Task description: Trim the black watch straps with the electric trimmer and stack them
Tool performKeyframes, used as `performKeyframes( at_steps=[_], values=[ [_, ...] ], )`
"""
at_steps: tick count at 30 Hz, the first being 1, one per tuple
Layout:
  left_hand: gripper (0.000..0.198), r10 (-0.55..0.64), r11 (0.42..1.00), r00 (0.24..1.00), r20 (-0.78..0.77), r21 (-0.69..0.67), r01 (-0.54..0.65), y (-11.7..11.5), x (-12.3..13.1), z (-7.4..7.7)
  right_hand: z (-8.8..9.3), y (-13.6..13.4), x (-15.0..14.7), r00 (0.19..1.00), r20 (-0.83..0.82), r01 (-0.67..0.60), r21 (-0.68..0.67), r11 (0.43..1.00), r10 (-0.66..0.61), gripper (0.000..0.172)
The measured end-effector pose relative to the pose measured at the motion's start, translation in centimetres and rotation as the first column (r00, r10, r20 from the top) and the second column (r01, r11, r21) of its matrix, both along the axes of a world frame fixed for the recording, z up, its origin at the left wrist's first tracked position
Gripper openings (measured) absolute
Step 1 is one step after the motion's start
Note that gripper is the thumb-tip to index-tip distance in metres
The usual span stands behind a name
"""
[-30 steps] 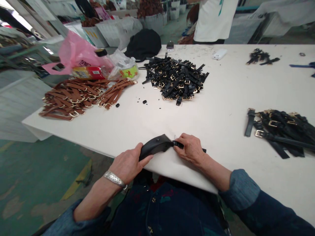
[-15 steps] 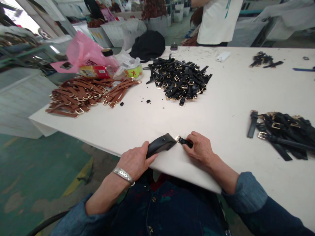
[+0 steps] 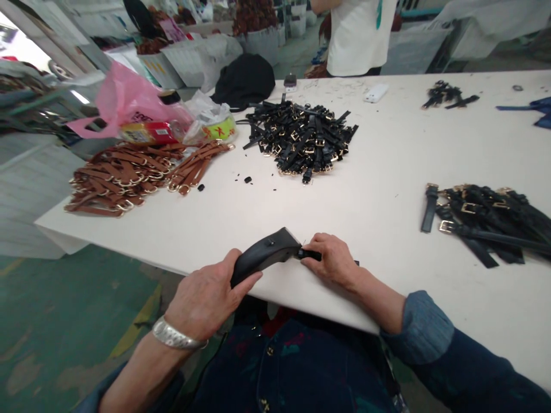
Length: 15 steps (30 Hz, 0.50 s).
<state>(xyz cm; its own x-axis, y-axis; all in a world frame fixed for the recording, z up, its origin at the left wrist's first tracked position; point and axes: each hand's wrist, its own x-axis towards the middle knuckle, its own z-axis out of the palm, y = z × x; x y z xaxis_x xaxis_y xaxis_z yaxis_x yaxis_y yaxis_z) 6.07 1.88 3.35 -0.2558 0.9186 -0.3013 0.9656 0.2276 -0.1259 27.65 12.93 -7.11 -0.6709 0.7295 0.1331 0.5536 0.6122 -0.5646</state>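
My left hand [image 3: 210, 295], with a silver bracelet at the wrist, is wrapped round a black handheld tool [image 3: 262, 255] shaped like a hair clipper. The tool's tip points right. Against or very near that tip lies the end of a short black strap [image 3: 310, 254], pinched in my right hand [image 3: 333, 258]; its other end shows past the hand. Both hands are over the front edge of the white table [image 3: 370, 189]. Beyond them lies a heap of black straps [image 3: 301, 135] with gold buckles.
Brown straps [image 3: 116, 178] lie at the left, before a pink bag [image 3: 138, 97]. More black buckled straps [image 3: 486, 218] are at the right. A black cloth item [image 3: 245, 80], a white device [image 3: 376, 93] and a person in a white shirt [image 3: 359, 37] are at the back.
My left hand and the tool have shifted left and toward me. The strap in my right hand has turned, its buckle no longer showing at the tool's tip. The whole view has shifted slightly.
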Motion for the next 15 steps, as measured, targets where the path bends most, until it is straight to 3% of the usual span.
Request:
performKeyframes(
  at_steps=[7, 10, 15],
  values=[
    [0.048, -0.022, 0.997, 0.996, 0.087, -0.07, 0.029, 0.8, 0.5, -2.2, 0.0, 0.0, -0.2, 0.999, 0.017, 0.049, -0.02, 0.999, -0.048, 0.02],
    [0.049, -0.038, 0.996, 0.998, 0.057, -0.077, 0.042, 0.9, -0.3, -1.9, 0.0, -0.1, -0.3, 0.999, 0.018, 0.052, -0.027, 0.998, -0.052, 0.018],
    [0.054, 0.071, 0.997, 0.997, 0.013, -0.044, -0.07, 0.0, -2.6, -1.1, -0.1, -0.3, -0.3, 0.999, -0.029, 0.035, -0.035, 0.999, -0.036, 0.018]
  ],
)
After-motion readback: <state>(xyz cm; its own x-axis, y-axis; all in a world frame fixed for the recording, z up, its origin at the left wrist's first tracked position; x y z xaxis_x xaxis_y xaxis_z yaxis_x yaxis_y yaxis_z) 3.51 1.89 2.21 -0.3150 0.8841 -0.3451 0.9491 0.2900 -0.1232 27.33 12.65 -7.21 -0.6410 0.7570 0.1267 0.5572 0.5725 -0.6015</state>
